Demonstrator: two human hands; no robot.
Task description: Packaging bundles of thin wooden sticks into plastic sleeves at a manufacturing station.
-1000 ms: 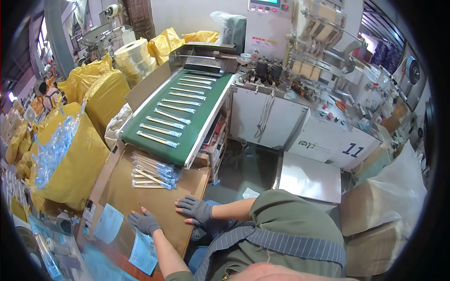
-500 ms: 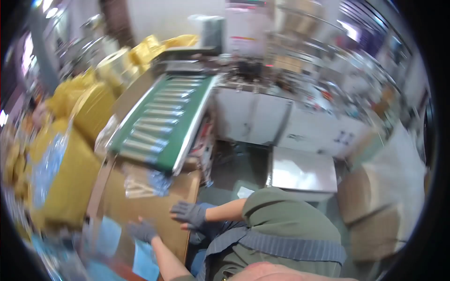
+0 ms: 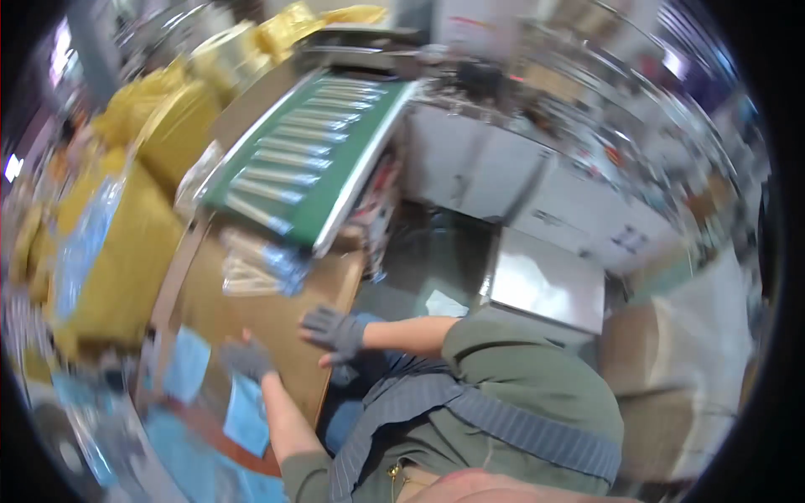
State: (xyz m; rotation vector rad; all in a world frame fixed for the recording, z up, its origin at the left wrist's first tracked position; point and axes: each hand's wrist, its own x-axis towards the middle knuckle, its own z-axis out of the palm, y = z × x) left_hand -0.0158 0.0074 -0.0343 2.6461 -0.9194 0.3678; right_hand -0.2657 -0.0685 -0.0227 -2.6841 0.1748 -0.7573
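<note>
Head view, blurred by motion: left hand (image 3: 248, 359) in a grey glove lies low and left of centre on the brown cardboard surface (image 3: 251, 314), fingers spread, gripping nothing. Right hand (image 3: 334, 329), gloved too, rests open at that surface's right edge. Clear packets (image 3: 256, 264) lie just above both hands, below the green conveyor belt (image 3: 306, 159) carrying more. Judging by this, the packets await collecting; reaching them calls for both hands moving up the frame.
</note>
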